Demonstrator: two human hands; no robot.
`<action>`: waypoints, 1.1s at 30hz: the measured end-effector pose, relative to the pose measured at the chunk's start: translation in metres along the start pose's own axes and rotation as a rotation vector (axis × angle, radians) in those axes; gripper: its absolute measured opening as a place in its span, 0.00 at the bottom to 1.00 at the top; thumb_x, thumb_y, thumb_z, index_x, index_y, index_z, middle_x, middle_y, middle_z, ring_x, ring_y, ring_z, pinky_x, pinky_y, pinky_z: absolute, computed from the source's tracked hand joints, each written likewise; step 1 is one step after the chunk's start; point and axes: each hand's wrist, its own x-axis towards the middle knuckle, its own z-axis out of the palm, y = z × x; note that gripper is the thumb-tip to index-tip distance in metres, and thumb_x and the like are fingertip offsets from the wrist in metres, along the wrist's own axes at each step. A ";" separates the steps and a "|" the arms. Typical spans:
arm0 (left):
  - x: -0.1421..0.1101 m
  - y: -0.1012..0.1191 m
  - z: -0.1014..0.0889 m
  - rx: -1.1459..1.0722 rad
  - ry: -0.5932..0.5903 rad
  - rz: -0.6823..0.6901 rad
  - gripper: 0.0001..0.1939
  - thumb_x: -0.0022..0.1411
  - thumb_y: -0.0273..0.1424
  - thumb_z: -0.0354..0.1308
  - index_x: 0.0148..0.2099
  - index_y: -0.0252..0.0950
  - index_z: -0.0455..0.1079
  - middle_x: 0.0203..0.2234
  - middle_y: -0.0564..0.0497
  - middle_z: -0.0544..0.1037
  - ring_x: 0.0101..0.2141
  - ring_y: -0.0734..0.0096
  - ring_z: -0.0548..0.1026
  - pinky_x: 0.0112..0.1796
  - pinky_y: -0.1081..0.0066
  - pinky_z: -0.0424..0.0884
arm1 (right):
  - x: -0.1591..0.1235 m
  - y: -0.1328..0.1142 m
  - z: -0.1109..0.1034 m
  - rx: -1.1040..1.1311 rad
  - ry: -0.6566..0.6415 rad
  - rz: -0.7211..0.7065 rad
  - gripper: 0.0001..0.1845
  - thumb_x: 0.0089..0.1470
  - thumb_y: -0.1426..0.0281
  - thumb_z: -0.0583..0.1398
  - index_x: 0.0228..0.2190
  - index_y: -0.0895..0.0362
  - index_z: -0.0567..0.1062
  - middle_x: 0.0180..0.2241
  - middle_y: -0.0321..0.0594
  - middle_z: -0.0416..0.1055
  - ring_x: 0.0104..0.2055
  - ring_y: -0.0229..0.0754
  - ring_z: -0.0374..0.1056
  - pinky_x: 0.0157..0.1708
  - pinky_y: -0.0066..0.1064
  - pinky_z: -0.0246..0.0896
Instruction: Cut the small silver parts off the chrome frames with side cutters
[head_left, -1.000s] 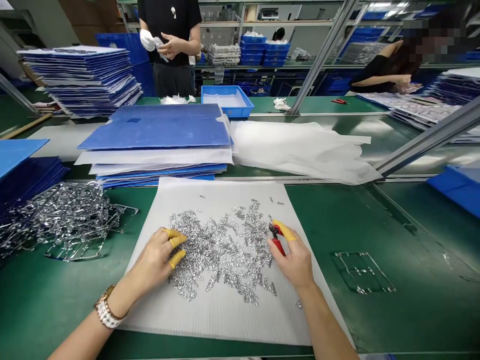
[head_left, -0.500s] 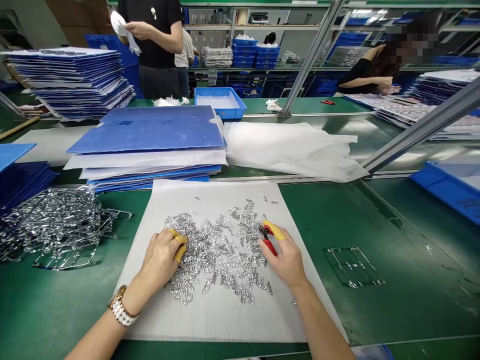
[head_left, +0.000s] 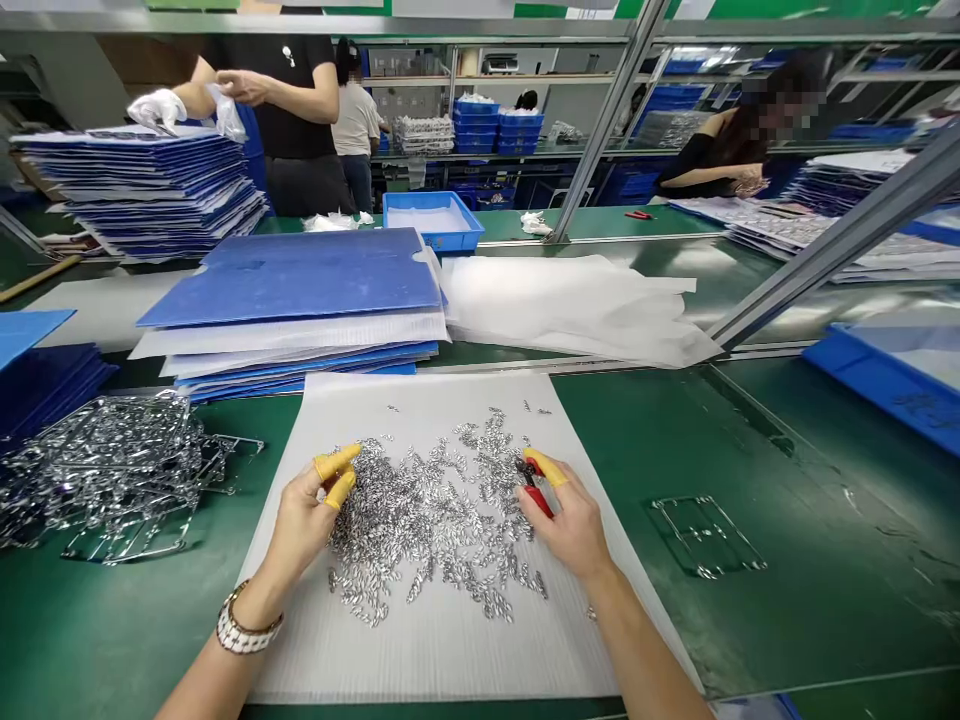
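Left hand (head_left: 304, 525) open, right hand (head_left: 570, 530) closed

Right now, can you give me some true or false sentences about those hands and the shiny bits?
The right hand holds small red-handled cutters. True.
The wristwatch is on the right wrist. False: it is on the left wrist.
The silver pieces lie on a white ribbed sheet. True.
The left hand grips a blue tray. False: it holds nothing that shows, and two of its fingers wear yellow finger cots.
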 end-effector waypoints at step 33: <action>-0.009 0.016 0.034 -0.206 -0.125 -0.096 0.05 0.54 0.30 0.62 0.35 0.36 0.73 0.28 0.51 0.75 0.27 0.73 0.67 0.29 0.73 0.62 | 0.039 -0.113 0.037 0.407 -0.159 0.187 0.15 0.50 0.72 0.60 0.43 0.54 0.71 0.39 0.41 0.74 0.34 0.41 0.70 0.34 0.32 0.69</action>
